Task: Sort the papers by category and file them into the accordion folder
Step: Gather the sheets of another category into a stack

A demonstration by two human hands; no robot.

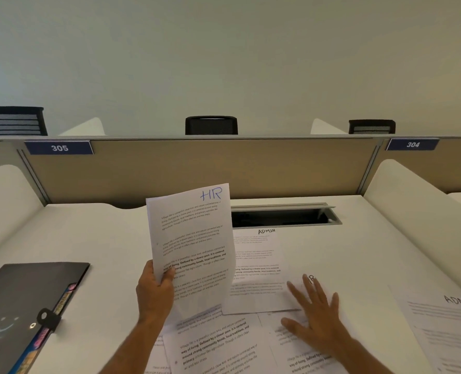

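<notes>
One sheet marked HR (191,247) is lifted in the left hand (155,292), its fingers pinching the near left edge. The right hand (317,314) lies flat, fingers released, on the loose papers (224,344). I would first gather all HR sheets, then slide them together into one pocket of the closed accordion folder (29,300), near left on the worktop (102,238).

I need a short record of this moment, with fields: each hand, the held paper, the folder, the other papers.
left hand: grips the HR paper at its lower left edge
right hand: fingers straight, resting on the loose papers
HR paper: raised off the desk, tilted
accordion folder: closed, lying left on the desk
ADMIN paper: flat, behind the HR paper
second ADMIN paper: flat, far right
</notes>
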